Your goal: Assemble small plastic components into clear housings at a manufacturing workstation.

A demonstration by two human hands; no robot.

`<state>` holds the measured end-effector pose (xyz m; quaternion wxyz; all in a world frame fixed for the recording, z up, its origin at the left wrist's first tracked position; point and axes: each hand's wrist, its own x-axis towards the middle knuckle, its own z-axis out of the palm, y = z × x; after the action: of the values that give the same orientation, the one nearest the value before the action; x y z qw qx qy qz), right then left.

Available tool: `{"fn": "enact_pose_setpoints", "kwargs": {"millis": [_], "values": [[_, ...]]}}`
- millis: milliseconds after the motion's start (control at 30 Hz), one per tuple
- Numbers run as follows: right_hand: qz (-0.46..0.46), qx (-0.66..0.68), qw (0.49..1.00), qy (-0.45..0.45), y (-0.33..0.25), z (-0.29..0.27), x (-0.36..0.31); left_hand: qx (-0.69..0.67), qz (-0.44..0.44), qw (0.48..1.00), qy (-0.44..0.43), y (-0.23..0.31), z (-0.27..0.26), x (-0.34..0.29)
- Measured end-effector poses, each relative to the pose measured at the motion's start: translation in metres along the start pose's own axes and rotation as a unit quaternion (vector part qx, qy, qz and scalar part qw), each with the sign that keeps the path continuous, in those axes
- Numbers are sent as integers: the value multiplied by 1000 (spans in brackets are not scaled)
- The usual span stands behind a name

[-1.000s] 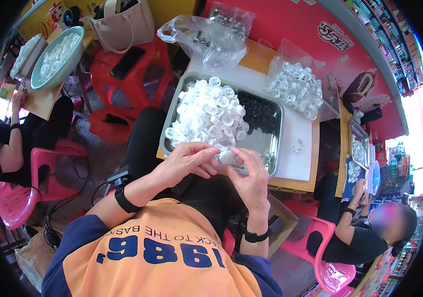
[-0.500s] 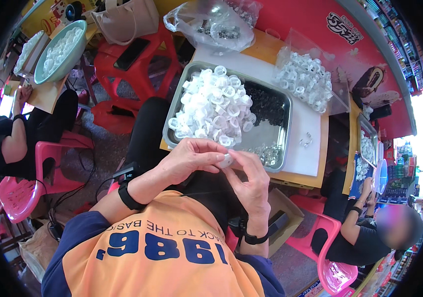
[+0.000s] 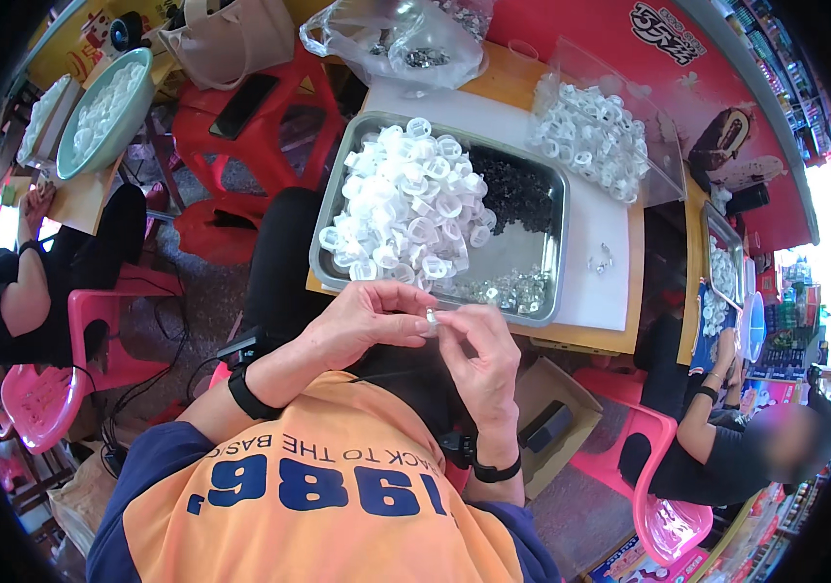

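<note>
Both hands' grip pinches small white part (image 3: 432, 317); metal tray (image 3: 543, 309) just beyond.

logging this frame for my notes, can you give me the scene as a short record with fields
left hand: left hand curled, fingertips pinching a small clear part
right hand: right hand meets the same part from the other side
in front of the hands: metal tray on a table
tray contents: heap of white plastic caps, black pieces, small shiny bits
beyond the tray: clear box of white caps, plastic bag
others: seated person at the left edge, another at lower right
</note>
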<state>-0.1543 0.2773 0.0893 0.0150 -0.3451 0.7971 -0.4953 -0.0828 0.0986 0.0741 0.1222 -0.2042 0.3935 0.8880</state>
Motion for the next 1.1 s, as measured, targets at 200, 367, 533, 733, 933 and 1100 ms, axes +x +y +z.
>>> {"fn": "enact_pose_setpoints", "kwargs": {"millis": [200,367,533,733,933,1100], "values": [[52,56,994,-83,6,-22,9,60,24,997,-44,-7,-5,0],[138,-75,987,-28,42,-51,38,50,-6,998,-23,-6,-5,-4],[51,-156,977,-133,61,-41,57,25,-12,999,-25,-6,-6,-8],[81,-164,945,-271,69,-18,73,10,-21,1000,-7,-4,-12,-13],[39,-201,943,-263,84,-20,68,10,-25,1000,-7,-4,-15,-14],[86,-218,957,-172,100,-46,70,10,-29,999,-9,-4,-14,-13]]}}
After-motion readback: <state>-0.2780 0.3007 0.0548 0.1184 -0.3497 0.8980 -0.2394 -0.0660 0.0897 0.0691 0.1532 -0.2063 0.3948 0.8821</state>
